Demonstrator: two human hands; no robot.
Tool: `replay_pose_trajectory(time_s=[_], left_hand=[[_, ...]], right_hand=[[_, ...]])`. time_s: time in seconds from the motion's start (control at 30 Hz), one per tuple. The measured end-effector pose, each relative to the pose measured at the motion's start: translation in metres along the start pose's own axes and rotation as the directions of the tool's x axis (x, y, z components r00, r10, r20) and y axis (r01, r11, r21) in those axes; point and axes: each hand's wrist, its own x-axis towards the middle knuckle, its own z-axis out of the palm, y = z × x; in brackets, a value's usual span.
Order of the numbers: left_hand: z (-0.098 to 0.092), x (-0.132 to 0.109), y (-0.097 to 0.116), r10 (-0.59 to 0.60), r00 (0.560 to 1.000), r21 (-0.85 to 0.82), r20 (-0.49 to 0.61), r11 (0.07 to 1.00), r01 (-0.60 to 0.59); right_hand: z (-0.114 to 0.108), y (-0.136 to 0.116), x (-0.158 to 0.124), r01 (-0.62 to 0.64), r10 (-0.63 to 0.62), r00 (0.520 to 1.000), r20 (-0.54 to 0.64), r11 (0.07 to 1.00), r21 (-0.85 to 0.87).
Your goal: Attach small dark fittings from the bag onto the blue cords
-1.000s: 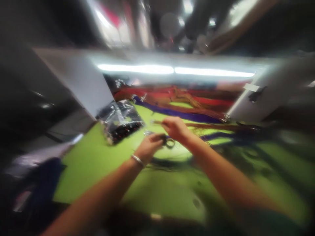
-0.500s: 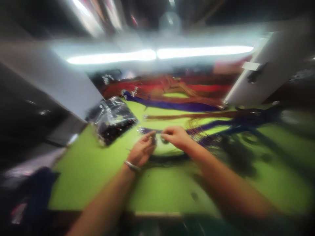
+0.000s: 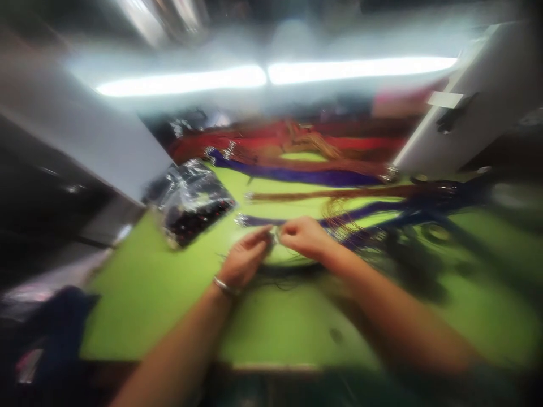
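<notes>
Near the middle of the green table [image 3: 169, 316], my left hand [image 3: 246, 257] has its fingers pinched together, with a silver bracelet [image 3: 224, 285] on the wrist. My right hand [image 3: 303, 236] is closed just to its right, the fingertips almost meeting. A small pale, shiny thing shows between the fingertips, too blurred to name. A purple cord bundle [image 3: 263, 221] with silvery ends lies just behind the hands. Under and in front of them is a dark bundle of thin cords [image 3: 292, 271].
A clear plastic bag of dark and red pieces [image 3: 197, 217] lies at the left. Red and brown cord bundles [image 3: 356, 144] and a purple one [image 3: 297, 175] stretch across the back. Blue cords [image 3: 424, 209] lie at the right. Grey panels [image 3: 106, 135] flank the table.
My hands have come closer together, and the small shiny thing shows less. The view has shifted slightly, so the lamp sits higher and looks larger.
</notes>
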Motion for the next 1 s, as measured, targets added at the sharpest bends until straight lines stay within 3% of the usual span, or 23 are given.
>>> replay_pose_trajectory(time_s=[0.23,0.37,0.5,0.6,0.8,0.87,1.0], left_hand=[[-0.002,0.001,-0.005,0.159,0.986,0.286,0.044,0.944,-0.165],[-0.004,0.000,-0.007,0.173,0.982,0.358,0.070,0.915,-0.187],[-0.001,-0.003,-0.008,0.171,0.984,0.448,0.056,0.876,-0.178],[0.002,-0.002,-0.009,0.158,0.987,0.369,-0.014,0.919,-0.142],[0.004,0.001,-0.009,0.070,0.994,0.113,-0.080,0.992,-0.061],[0.004,0.001,-0.009,0.064,0.995,0.116,-0.082,0.992,-0.055],[0.002,-0.001,-0.011,0.076,0.994,0.184,-0.074,0.981,-0.062]], right_hand=[[-0.004,0.000,0.002,-0.094,0.092,0.992,0.084,0.995,0.019],[-0.004,0.003,0.004,-0.141,0.138,0.983,0.119,0.990,0.015],[-0.001,0.003,0.005,-0.100,0.103,0.991,0.086,0.994,-0.038],[0.000,0.000,0.004,-0.080,0.077,0.995,0.071,0.996,0.041],[-0.002,-0.007,-0.001,-0.191,0.167,0.980,0.108,0.941,0.279],[-0.001,-0.005,0.000,-0.159,0.142,0.986,0.084,0.956,0.246],[0.006,0.004,0.002,-0.001,0.001,1.000,-0.020,1.000,0.021]])
